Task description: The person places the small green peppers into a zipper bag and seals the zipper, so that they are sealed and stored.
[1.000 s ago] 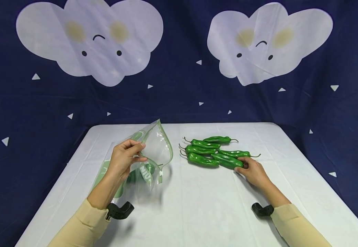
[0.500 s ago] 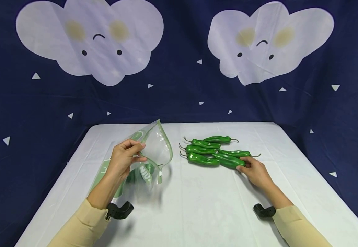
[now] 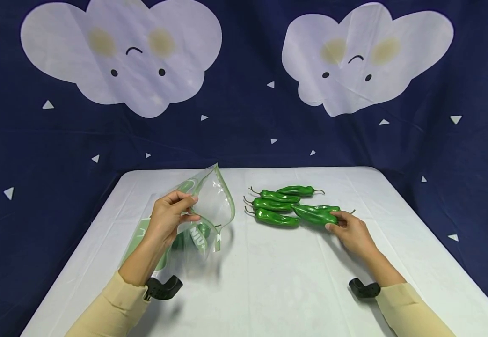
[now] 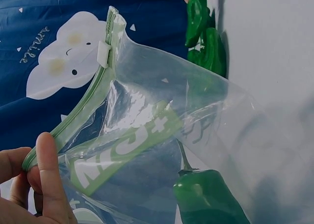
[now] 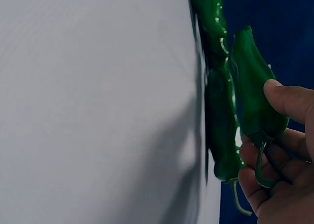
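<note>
My left hand [image 3: 171,216] pinches the green zip edge of a clear zip bag [image 4: 147,71], whose mouth gapes toward the right. Inside the bag lies a green pepper [image 4: 208,197], seen through the plastic with its stem up in the left wrist view. My right hand [image 3: 351,231] grips another green pepper [image 5: 257,86] near its stem end, thumb on one side and fingers on the other. That pepper is lifted over the others, its tip pointing left in the head view. It overlaps a pepper [image 5: 223,121] lying behind it on the table.
Several green peppers [image 3: 275,217] lie in a loose group on the white table [image 3: 269,281], mostly with stems to the left. A dark blue cloth [image 3: 244,135] with white clouds hangs behind the table. Each wrist carries a black camera mount [image 3: 163,287].
My right hand has raised the gripped pepper off the table and moved it slightly right and up in the head view. The left hand and bag have stayed in place.
</note>
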Action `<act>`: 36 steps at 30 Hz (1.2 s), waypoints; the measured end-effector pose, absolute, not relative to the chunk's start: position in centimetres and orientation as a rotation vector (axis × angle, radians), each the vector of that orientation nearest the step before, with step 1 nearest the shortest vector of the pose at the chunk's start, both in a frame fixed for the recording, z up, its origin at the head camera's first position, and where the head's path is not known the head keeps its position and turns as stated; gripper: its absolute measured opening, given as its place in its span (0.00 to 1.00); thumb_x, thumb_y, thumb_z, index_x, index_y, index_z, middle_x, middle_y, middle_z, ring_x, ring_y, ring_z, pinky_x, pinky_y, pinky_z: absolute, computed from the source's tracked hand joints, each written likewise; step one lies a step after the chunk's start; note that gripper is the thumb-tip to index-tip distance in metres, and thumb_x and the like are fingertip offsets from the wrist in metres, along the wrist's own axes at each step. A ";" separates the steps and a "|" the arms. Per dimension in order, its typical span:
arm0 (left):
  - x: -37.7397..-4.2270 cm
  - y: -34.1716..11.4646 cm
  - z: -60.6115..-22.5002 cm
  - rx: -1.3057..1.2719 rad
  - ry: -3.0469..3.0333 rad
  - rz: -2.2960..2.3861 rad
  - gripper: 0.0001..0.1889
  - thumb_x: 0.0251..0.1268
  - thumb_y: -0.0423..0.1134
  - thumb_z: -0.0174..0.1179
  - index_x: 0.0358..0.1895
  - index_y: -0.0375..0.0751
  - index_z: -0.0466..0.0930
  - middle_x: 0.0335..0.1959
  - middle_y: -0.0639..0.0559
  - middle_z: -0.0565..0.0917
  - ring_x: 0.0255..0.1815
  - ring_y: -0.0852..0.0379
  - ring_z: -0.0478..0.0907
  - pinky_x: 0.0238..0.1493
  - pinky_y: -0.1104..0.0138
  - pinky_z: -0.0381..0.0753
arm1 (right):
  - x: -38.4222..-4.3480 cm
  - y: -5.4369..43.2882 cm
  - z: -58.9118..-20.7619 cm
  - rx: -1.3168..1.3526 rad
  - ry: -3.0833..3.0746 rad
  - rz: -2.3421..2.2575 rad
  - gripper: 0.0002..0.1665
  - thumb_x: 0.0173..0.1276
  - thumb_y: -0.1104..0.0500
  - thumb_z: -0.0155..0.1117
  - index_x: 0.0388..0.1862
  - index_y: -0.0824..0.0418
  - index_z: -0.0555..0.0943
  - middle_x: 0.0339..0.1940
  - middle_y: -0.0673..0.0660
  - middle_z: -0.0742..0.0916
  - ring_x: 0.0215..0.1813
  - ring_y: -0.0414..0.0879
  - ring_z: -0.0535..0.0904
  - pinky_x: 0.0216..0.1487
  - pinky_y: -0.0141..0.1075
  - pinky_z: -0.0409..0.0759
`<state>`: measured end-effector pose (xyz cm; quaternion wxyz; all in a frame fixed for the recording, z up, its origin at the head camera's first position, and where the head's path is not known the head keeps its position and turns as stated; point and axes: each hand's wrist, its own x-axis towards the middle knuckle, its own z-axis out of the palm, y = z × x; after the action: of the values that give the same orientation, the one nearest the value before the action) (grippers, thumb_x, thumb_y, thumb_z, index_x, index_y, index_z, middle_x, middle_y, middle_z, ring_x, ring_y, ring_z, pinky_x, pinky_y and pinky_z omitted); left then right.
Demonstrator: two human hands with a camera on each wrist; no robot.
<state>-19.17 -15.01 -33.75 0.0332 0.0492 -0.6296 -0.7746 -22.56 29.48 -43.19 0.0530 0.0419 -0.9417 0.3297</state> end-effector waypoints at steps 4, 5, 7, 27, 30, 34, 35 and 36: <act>-19.1 -15.0 -33.8 0.151 -1.943 -2.376 0.08 0.60 0.31 0.63 0.24 0.44 0.77 0.25 0.55 0.76 0.24 0.63 0.74 0.30 0.66 0.91 | -22.5 29.2 -42.8 0.146 -2.830 1.025 0.29 0.65 0.50 0.64 0.60 0.63 0.74 0.50 0.67 0.83 0.51 0.60 0.80 0.51 0.51 0.83; -19.1 -15.0 -33.8 0.150 -1.943 -2.374 0.08 0.60 0.31 0.63 0.24 0.44 0.77 0.25 0.55 0.76 0.24 0.63 0.74 0.30 0.66 0.91 | -22.5 29.1 -42.7 0.153 -2.822 1.028 0.28 0.65 0.50 0.64 0.60 0.63 0.74 0.49 0.67 0.84 0.51 0.59 0.80 0.51 0.51 0.84; -19.1 -15.0 -33.8 0.148 -1.944 -2.372 0.08 0.60 0.31 0.63 0.24 0.44 0.77 0.25 0.56 0.76 0.24 0.63 0.74 0.30 0.66 0.91 | -22.4 28.8 -42.5 0.167 -2.804 1.030 0.28 0.64 0.51 0.65 0.59 0.63 0.75 0.48 0.66 0.84 0.50 0.59 0.80 0.50 0.51 0.84; -19.0 -15.0 -33.7 0.150 -1.946 -2.363 0.08 0.59 0.30 0.63 0.24 0.45 0.78 0.25 0.56 0.76 0.24 0.63 0.75 0.30 0.66 0.91 | -21.3 25.1 -40.0 0.284 -2.705 1.133 0.27 0.62 0.50 0.67 0.57 0.60 0.77 0.46 0.62 0.86 0.49 0.56 0.82 0.44 0.40 0.85; -19.0 -15.0 -33.7 0.148 -1.944 -2.361 0.08 0.59 0.30 0.63 0.24 0.45 0.78 0.25 0.56 0.76 0.24 0.63 0.75 0.30 0.66 0.91 | -21.2 24.6 -39.7 0.298 -2.699 1.159 0.28 0.62 0.49 0.67 0.58 0.60 0.76 0.46 0.62 0.86 0.49 0.57 0.82 0.46 0.45 0.85; -19.0 -15.0 -33.7 0.148 -1.942 -2.366 0.08 0.59 0.30 0.63 0.24 0.45 0.78 0.25 0.56 0.76 0.24 0.63 0.75 0.29 0.67 0.91 | -21.1 23.9 -39.3 0.313 -2.701 1.180 0.28 0.62 0.49 0.67 0.58 0.59 0.76 0.47 0.61 0.86 0.50 0.57 0.82 0.48 0.49 0.85; -19.0 -15.0 -33.7 0.149 -1.940 -2.368 0.08 0.59 0.30 0.63 0.24 0.45 0.78 0.25 0.56 0.77 0.24 0.63 0.75 0.29 0.67 0.91 | -21.1 23.8 -39.2 0.315 -2.704 1.184 0.28 0.62 0.49 0.67 0.58 0.59 0.76 0.47 0.61 0.86 0.50 0.57 0.82 0.48 0.49 0.85; -19.0 -15.0 -33.7 0.148 -1.938 -2.370 0.08 0.59 0.30 0.63 0.24 0.45 0.78 0.25 0.56 0.77 0.24 0.63 0.75 0.29 0.67 0.91 | -21.1 23.6 -39.0 0.318 -2.706 1.185 0.28 0.62 0.48 0.67 0.58 0.59 0.76 0.47 0.61 0.86 0.50 0.57 0.82 0.48 0.49 0.85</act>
<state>-18.98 -15.00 -33.74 0.0381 0.0484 -0.6319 -0.7726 -21.08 23.63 -39.05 0.0851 0.1068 -0.9075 0.3973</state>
